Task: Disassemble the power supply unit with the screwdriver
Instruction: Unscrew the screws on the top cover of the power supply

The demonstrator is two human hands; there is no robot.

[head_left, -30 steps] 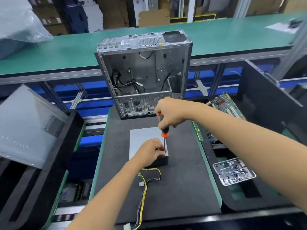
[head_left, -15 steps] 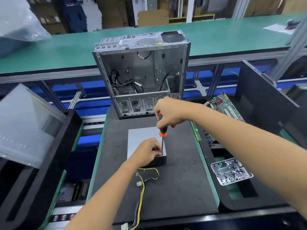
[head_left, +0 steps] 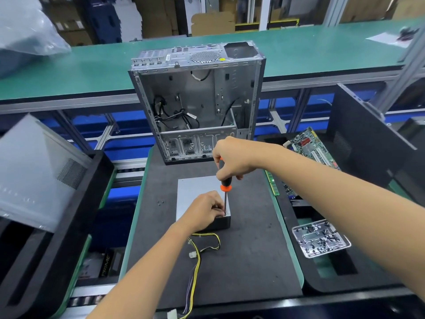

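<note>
Closest in, a bundle of yellow and black cables [head_left: 195, 261] is left trailing off the near side of the power supply unit [head_left: 195, 192], which is laid flat on the dark mat [head_left: 253, 261] so its top cover faces up and can be worked from above. The left hand [head_left: 203, 211] is curled over the unit's near right corner, fingertips bunched right at the screwdriver tip — probably so the box is kept from sliding and the tip is kept seated in the screw; whether the screw itself is being pinched can't be told. The screwdriver [head_left: 225, 187] is held upright over that corner, its black and orange handle wrapped by the right hand [head_left: 232, 161] from above, a grip suited to pushing down while twisting. A few loose screws [head_left: 160, 202] are parked on the mat to the left, well apart from the unit. Off to the right a clear tray of small hardware [head_left: 320, 240] is kept within reach, and a circuit board [head_left: 310, 153] is leaned in a bin beyond. Further back the stripped computer case [head_left: 197, 100] is stood on end — out of the way
</note>
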